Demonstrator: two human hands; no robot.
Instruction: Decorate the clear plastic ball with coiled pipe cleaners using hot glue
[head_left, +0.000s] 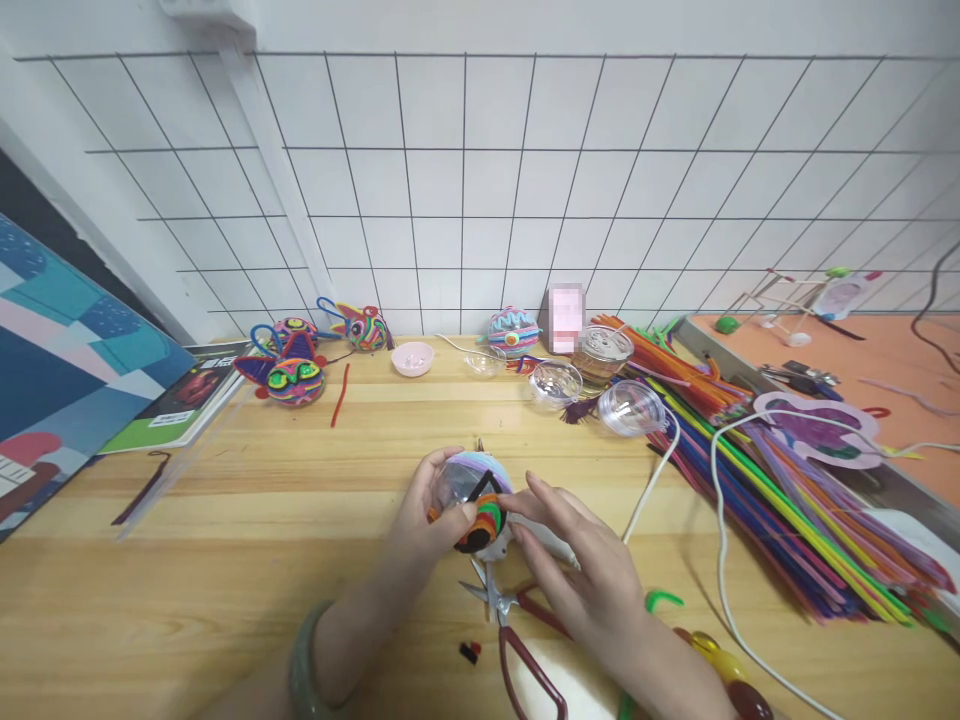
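My left hand is wrapped round a clear plastic ball partly covered with pipe cleaners, its thumb pressing on the front. A coiled pipe-cleaner piece in green, orange and black sits on that side, with a bent black strip above it. My right hand is at the ball's right side, fingers apart. Its fingertips are at the coil's edge; whether they touch it I cannot tell. Below the ball lie scissors with dark red handles, blades spread. Small black and red scraps lie beside them.
Bundles of coloured pipe cleaners and a white cable lie on the right. Clear plastic half-shells, a pink bowl and a decorated ball stand at the back. Finished-looking fish-like crafts sit back left, near a magazine.
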